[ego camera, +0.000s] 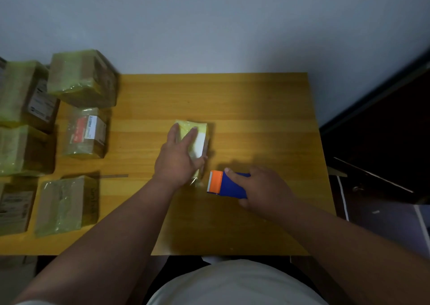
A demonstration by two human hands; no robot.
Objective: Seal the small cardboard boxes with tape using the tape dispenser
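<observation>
A small cardboard box wrapped in yellowish tape, with a white label, lies in the middle of the wooden table. My left hand lies flat on top of it with straight fingers pressing it down. Just right of the box's near end, my right hand grips the blue tape dispenser with its orange toothed cutter pointing toward the box. A bit of clear tape shows between the cutter and the box's near end.
Several taped cardboard boxes are stacked along the table's left side. A wall stands behind the table. Dark furniture is to the right of the table edge.
</observation>
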